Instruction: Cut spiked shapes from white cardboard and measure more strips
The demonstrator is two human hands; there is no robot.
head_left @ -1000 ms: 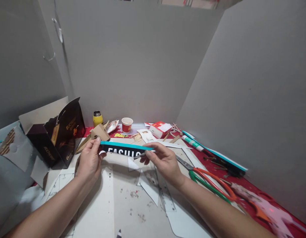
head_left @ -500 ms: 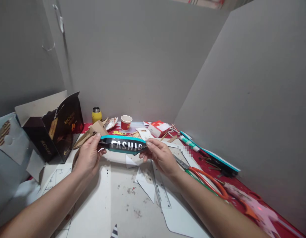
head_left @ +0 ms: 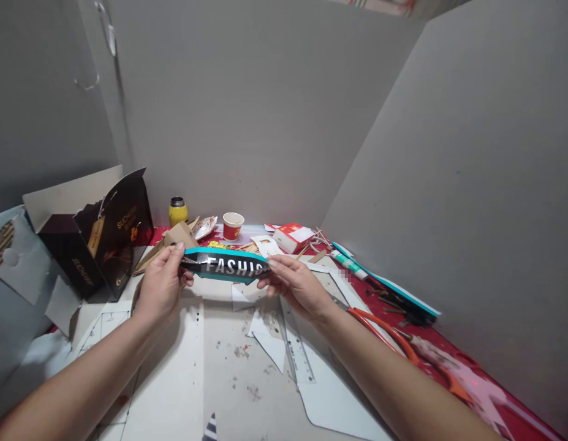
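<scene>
Left hand (head_left: 160,278) and right hand (head_left: 298,283) mid-frame, each grip pinching one end of black-and-teal lettered strip (head_left: 228,265), dark box (head_left: 111,239) at left, clear ruler (head_left: 301,354) lower center-right

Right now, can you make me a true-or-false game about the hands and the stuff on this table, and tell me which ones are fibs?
1. The left hand and right hand both hold the black strip. True.
2. The black strip's letters begin with CAKE. False: they begin with FASHI.
3. The yellow bottle stands left of the paper cup. True.
4. The paper cup is tipped over. False: it stands upright.
5. No hand holds the clear ruler. True.
</scene>
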